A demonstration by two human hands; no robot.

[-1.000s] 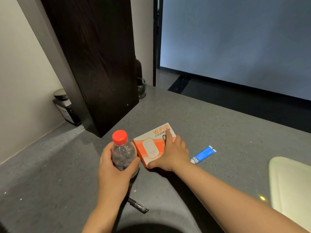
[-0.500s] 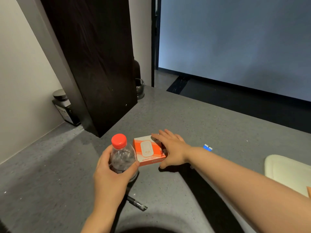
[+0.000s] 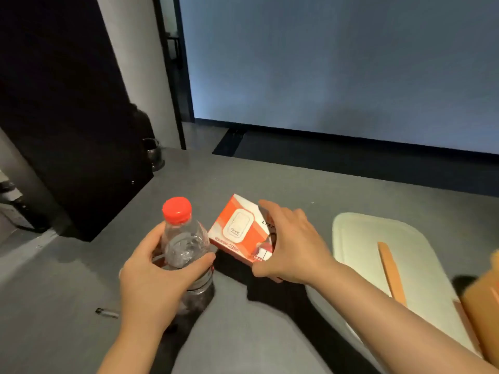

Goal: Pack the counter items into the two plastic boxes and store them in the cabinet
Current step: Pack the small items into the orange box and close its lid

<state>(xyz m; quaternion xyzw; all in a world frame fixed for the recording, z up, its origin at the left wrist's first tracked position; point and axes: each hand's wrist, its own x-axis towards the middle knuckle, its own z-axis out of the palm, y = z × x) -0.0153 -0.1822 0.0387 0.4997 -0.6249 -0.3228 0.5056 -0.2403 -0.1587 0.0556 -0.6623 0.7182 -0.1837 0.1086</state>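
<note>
I have the bottle [image 3: 186,247] in my left hand [image 3: 154,282], fingers and thumb wrapped round its clear middle, at lower centre of the frame; it stands upright under its red cap [image 3: 176,210], and whether its base rests on the counter [image 3: 297,184] I cannot tell. Just right of it my right hand [image 3: 294,249] grips the orange box [image 3: 240,230] by its right end, thumb on the near edge and fingers over the far one, with the box tilted, its left corner up and seemingly clear of the counter. I judge the bottle thin-walled and smooth, likely to dent or slip if squeezed hard, so the ribbed middle is the place to hold it. The box looks like light, stiff card that could crush at the corners; a grip across its short sides should do. At right centre lies a pale lid or tray [image 3: 378,238] with an orange strip [image 3: 391,273] on it, and an orange container [image 3: 483,298] at the right edge, too cut off to identify. A dark pen [image 3: 106,312] lies at lower left. The counter is grey, flat and matte. A dark panel [image 3: 67,103] fills the upper left, with a dark cup [image 3: 154,152] behind it, and a pale blue wall [image 3: 337,63] spans the top.
</note>
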